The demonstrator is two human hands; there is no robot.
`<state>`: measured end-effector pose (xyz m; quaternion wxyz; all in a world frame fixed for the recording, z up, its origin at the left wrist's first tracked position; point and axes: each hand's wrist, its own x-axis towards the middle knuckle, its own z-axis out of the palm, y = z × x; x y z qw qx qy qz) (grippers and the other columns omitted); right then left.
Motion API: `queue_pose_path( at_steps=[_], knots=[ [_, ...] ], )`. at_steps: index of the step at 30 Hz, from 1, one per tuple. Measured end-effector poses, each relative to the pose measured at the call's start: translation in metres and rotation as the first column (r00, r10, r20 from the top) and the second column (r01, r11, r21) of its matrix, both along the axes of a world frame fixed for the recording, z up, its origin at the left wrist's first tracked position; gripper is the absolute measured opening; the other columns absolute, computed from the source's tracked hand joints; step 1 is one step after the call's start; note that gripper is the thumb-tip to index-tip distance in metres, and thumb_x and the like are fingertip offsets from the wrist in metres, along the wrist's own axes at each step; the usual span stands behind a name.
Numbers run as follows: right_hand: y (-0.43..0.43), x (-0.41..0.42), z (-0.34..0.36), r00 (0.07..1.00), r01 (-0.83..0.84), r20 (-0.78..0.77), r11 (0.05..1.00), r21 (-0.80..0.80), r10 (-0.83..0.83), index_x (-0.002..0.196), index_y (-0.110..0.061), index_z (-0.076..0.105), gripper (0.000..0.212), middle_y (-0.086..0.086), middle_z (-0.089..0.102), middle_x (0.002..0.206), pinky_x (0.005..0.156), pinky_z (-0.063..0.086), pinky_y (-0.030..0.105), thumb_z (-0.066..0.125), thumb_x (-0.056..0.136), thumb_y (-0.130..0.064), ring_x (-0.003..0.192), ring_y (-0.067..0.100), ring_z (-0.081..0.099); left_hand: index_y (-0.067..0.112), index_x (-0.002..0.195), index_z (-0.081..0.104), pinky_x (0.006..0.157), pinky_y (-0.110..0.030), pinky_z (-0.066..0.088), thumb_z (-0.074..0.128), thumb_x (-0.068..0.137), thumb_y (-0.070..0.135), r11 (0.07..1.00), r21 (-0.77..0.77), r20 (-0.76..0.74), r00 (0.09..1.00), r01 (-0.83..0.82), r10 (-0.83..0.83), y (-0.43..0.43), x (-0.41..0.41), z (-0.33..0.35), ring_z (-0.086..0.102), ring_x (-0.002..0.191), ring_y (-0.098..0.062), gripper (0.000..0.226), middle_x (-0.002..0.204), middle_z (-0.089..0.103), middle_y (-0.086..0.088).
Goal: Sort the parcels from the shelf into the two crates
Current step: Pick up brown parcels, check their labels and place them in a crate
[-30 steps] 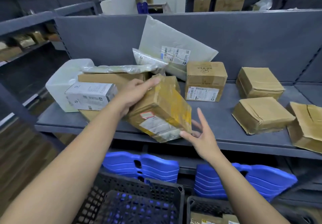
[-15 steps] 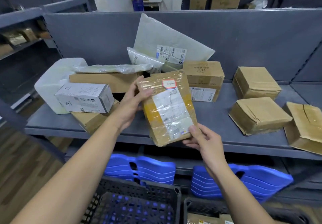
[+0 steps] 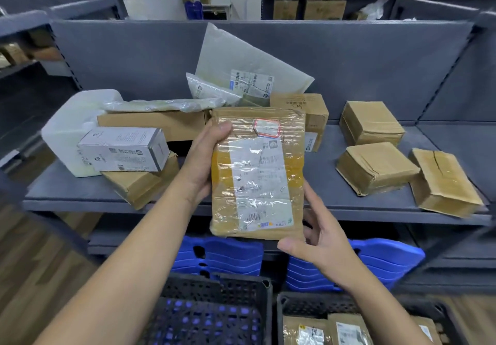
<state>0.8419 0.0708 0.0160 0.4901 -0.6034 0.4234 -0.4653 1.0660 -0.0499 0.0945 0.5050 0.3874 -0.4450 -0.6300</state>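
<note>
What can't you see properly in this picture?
All in the head view:
- Writing on the taped parcel: too small, and the shiny tape glares over it.
- Most fingers of the left hand: hidden behind that parcel.
- Brown box on the shelf: mostly hidden behind the parcel.
- Right crate: cut off by the bottom edge, so its parcels can't be counted.

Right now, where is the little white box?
In the head view, the white box lies left on the shelf, atop a brown carton, beside the white parcel.
</note>
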Motion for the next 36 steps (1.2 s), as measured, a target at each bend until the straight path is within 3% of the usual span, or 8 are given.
queue_pose_path(
  at_steps=[11,14,18,22,26,30,34,36],
  knots=[
    [0.041,-0.015,0.005,0.992,0.125,0.031,0.988,-0.094,-0.122,0.163,-0.025,0.028,0.109,0.009,0.042,0.160,0.111,0.048,0.046,0.090,0.074,-0.040,0.144,0.025,0.048,0.005,0.149,0.049,0.113,-0.058,0.042,0.075,0.076,0.049,0.984,-0.108,-0.096,0.984,0.140,-0.150,0.028,-0.035,0.021,0.060,0.126,-0.040,0.089,0.144,0.058,-0.027],
    [0.040,-0.024,0.007,0.974,0.195,0.129,0.978,-0.080,-0.184,0.162,-0.022,0.028,0.111,0.005,0.046,0.159,0.104,0.051,0.027,0.088,0.070,-0.038,0.137,0.014,0.056,0.001,0.147,0.048,0.114,-0.065,0.040,0.078,0.078,0.046,0.989,-0.145,-0.141,0.990,-0.009,-0.012,0.038,-0.047,0.023,0.053,0.134,-0.050,0.088,0.144,0.056,-0.030],
    [0.035,-0.027,0.009,0.890,0.164,0.399,0.972,0.169,-0.220,0.162,-0.040,0.018,0.144,0.001,0.048,0.157,0.114,0.045,0.055,0.096,0.044,-0.069,0.134,0.027,0.059,0.014,0.126,0.059,0.103,-0.051,0.050,0.080,0.070,0.049,0.892,-0.107,-0.264,0.877,-0.440,0.401,0.069,-0.076,0.016,0.066,0.116,-0.030,0.069,0.128,0.069,-0.013],
    [0.031,-0.034,0.013,0.832,0.143,0.516,0.978,0.154,-0.204,0.146,-0.031,0.045,0.123,-0.006,0.063,0.138,0.111,0.047,0.056,0.098,0.041,-0.066,0.118,0.014,0.066,0.028,0.104,0.046,0.092,-0.046,0.043,0.081,0.064,0.055,0.820,-0.060,-0.238,0.805,-0.570,0.543,0.122,-0.118,-0.028,0.054,0.096,-0.014,0.059,0.106,0.058,0.004],
    [0.016,-0.081,0.031,0.754,0.263,0.605,0.962,0.079,-0.256,0.130,-0.031,0.058,0.081,-0.010,0.072,0.103,0.079,0.058,0.033,0.089,0.056,-0.042,0.087,0.007,0.067,0.020,0.107,0.047,0.099,-0.049,0.043,0.078,0.065,0.062,0.923,-0.131,-0.052,0.932,-0.362,0.358,0.176,-0.130,-0.073,0.058,0.099,-0.012,0.067,0.098,0.063,0.017],
    [0.003,-0.120,0.050,0.872,0.143,0.475,0.989,-0.019,-0.118,0.132,-0.024,0.059,0.070,-0.005,0.074,0.110,0.065,0.057,0.027,0.071,0.065,-0.039,0.089,0.009,0.070,0.045,0.139,0.048,0.105,-0.056,0.047,0.088,0.053,0.072,0.962,-0.144,0.031,0.971,-0.230,0.237,0.170,-0.091,-0.061,0.059,0.130,-0.028,0.099,0.144,0.060,0.004],
    [0.000,-0.119,0.068,0.965,0.057,0.259,0.995,-0.084,-0.034,0.150,-0.027,0.050,0.091,0.007,0.059,0.148,0.111,0.046,0.057,0.085,0.069,-0.050,0.134,0.029,0.058,0.032,0.151,0.044,0.094,-0.040,0.057,0.084,0.072,0.032,0.979,-0.192,0.272,0.962,0.066,-0.012,0.168,-0.103,-0.039,0.063,0.129,-0.032,0.089,0.139,0.066,-0.004],
    [0.005,-0.117,0.076,0.970,0.058,0.242,0.992,-0.115,-0.028,0.155,-0.025,0.044,0.097,-0.001,0.058,0.150,0.116,0.044,0.051,0.083,0.070,-0.053,0.139,0.021,0.055,0.026,0.146,0.050,0.090,-0.035,0.058,0.080,0.070,0.031,0.976,-0.219,0.245,0.968,-0.001,0.056,0.173,-0.115,-0.043,0.063,0.127,-0.034,0.082,0.136,0.068,-0.006]
  ],
)
